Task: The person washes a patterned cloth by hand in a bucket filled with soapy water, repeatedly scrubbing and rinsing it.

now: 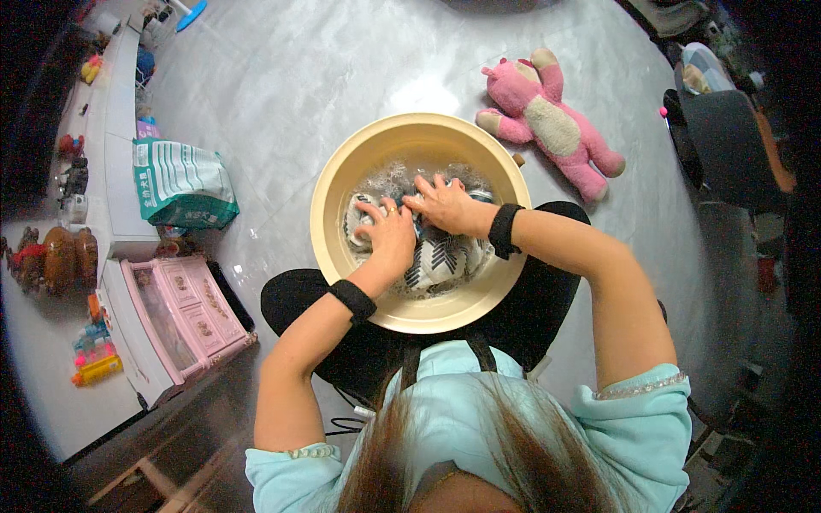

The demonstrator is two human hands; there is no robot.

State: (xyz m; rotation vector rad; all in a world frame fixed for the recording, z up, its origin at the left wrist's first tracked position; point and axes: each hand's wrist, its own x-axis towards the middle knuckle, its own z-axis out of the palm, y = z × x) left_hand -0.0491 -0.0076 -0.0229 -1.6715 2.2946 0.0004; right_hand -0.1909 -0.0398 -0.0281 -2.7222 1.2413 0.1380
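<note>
A round cream-yellow basin (328,183) sits before me between my black-clad knees. Wet white cloth with a dark chevron pattern (439,260) lies bunched in sudsy water (391,176) inside it. At the left side of the basin, my left hand (389,234), with a ring on one finger, grips a fold of this cloth. My right hand (447,205) is close beside it, its curled fingers on a bunched part of the same cloth. The fingertips of both hands are partly hidden by cloth and foam. Black bands circle both wrists.
A pink plush bear (553,125) lies on the grey tiled floor (276,96), right of the basin. To the left stand a green-and-white bag (185,185) and a pink drawer unit (192,314) by a white cabinet. A dark grey chair (731,144) is at far right.
</note>
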